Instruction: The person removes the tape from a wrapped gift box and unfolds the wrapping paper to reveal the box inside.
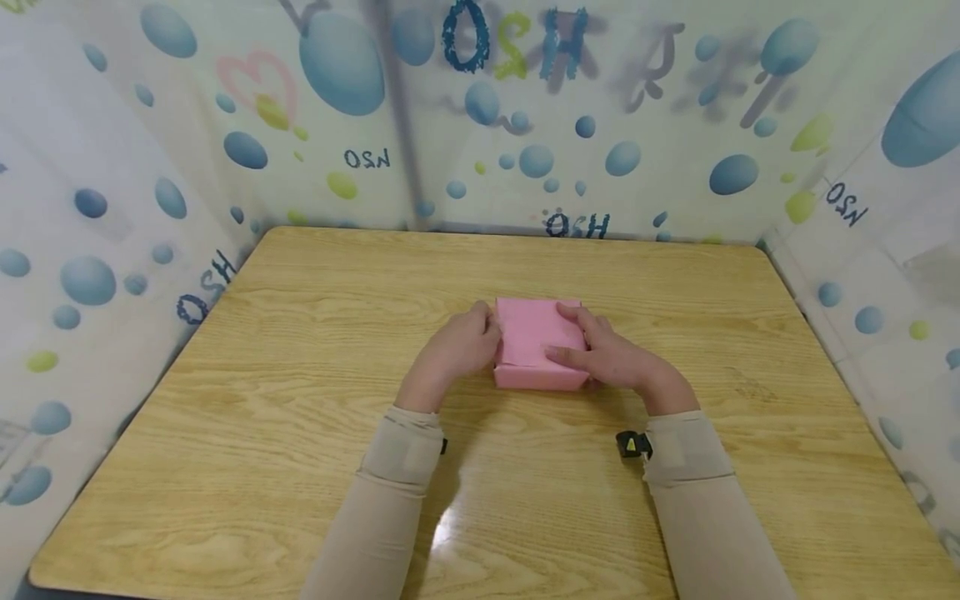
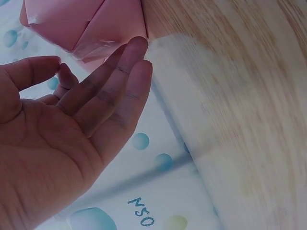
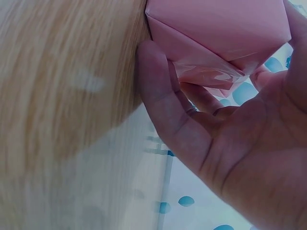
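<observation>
A pink paper-wrapped box [image 1: 536,333] sits on the wooden table, with folded end flaps and shiny clear tape [image 3: 211,76] on its right end. My right hand [image 1: 618,357] holds that end, thumb and a finger on top and other fingers down the side. At the opposite end is my left hand [image 1: 461,340], fingertips right at the box's side. In the left wrist view, its thumb and index tips come together beside the taped fold [image 2: 103,48], while the other fingers reach loosely toward the box. Nothing shows between thumb and index.
The wooden table [image 1: 300,367] has a light grain and rounded corners. Around its back and sides hangs a white curtain [image 1: 660,108] printed with blue and green drops and letters. A small black device [image 1: 633,444] is strapped at the right wrist.
</observation>
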A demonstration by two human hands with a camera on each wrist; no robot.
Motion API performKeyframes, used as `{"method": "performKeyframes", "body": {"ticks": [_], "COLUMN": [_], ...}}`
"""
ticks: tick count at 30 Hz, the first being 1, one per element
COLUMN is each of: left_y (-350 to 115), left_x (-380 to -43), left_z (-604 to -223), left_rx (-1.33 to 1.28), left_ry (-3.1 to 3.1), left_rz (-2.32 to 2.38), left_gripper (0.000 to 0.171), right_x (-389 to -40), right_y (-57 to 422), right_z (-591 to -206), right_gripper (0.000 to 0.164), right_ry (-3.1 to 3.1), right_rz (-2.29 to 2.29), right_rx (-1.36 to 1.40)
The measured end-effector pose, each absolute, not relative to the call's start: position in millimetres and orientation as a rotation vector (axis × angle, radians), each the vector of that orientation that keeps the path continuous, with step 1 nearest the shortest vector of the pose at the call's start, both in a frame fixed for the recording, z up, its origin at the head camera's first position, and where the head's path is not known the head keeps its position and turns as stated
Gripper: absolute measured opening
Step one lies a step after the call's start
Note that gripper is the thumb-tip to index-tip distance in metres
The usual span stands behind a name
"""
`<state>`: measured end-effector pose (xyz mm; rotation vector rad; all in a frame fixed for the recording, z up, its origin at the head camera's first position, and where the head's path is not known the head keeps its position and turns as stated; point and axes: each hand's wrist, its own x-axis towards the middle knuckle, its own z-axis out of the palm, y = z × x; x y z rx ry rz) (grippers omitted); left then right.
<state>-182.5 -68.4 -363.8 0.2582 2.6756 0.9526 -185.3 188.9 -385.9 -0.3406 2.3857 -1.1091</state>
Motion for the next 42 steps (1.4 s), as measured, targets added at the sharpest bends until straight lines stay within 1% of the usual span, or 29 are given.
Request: {"method": "performKeyframes", "body": {"ticks": [32,42], "left_y": [-81.1,-94.3], "left_x": [-185.3,-181.5], "left_z": [-361.4,-364.2], "left_rx": [0.269,0.260], "left_ry": [2.655,2.659], "left_rz": [0.948,0.941], "left_gripper": [0.026,0.025], "right_x": [-186.3,-186.5], "right_y": [191.0,190.2], "right_z": [-386.8,-388.2], "right_gripper": [0.092,0.093], "right_ry": [2.382,2.383], "right_rz": [-1.131,-1.103], "right_rx": [-0.324,-0.325]}}
